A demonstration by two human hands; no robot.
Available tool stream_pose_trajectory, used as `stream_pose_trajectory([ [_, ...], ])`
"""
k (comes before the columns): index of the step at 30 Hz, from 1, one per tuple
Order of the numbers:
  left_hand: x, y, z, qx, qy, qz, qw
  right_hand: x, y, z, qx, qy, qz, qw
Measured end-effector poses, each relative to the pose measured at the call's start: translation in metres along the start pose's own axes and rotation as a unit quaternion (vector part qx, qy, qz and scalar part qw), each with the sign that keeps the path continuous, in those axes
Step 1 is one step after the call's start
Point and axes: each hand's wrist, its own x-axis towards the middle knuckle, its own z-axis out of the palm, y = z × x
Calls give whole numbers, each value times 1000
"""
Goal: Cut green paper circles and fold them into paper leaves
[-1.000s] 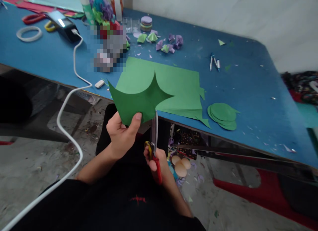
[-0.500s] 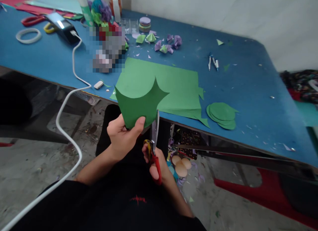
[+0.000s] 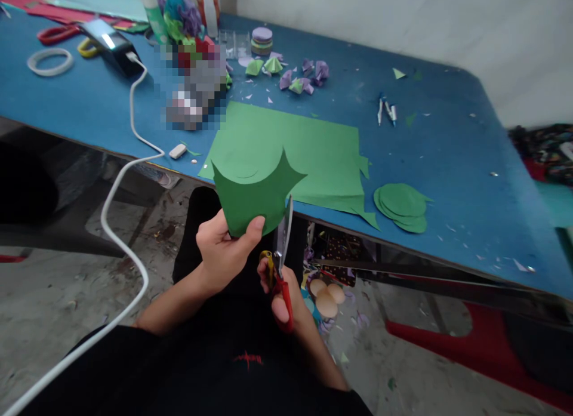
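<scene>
The left hand (image 3: pixel 228 246) pinches the green piece (image 3: pixel 250 201), thumb flat on top and the other fingers tucked beneath, mostly hidden. The right hand (image 3: pixel 292 286) is curled around the scissors (image 3: pixel 281 243), its thumb at the red handle loop and its fingers by the yellow one. The blades point up and away from the body, beside the right edge of the piece; whether they are biting paper is hard to tell.

Cutting the curved right edge appears to be the step in hand. A further snip would call for the left hand to turn the piece into the blades while the right hand works the handles, with the left thumb clear of the cut.

Both forearms slant inward over the lap, so the hands are close together but apart, just short of the table (image 3: pixel 447 147). The piece is held in the air, its upper part in front of a large green sheet (image 3: pixel 322 153) lying there. To the right is a stack of green rounds (image 3: pixel 400 202); beyond it, a compass (image 3: pixel 387 110).
</scene>
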Motion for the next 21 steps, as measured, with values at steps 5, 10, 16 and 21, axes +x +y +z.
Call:
stream_pose_trajectory([
  [5, -1, 1, 0, 1, -2, -4, 1000, 0, 6, 1, -3, 2, 3, 1000],
  [10, -1, 0, 0, -3, -4, 2, 1000, -2, 10, 3, -4, 7, -1, 1000],
  [16, 2, -3, -2, 15, 17, -2, 1000, -1, 2, 0, -19, 2, -30, 999],
  [21, 5, -4, -5, 11, 0, 3, 1000, 0, -1, -2, -20, -7, -44, 999],
])
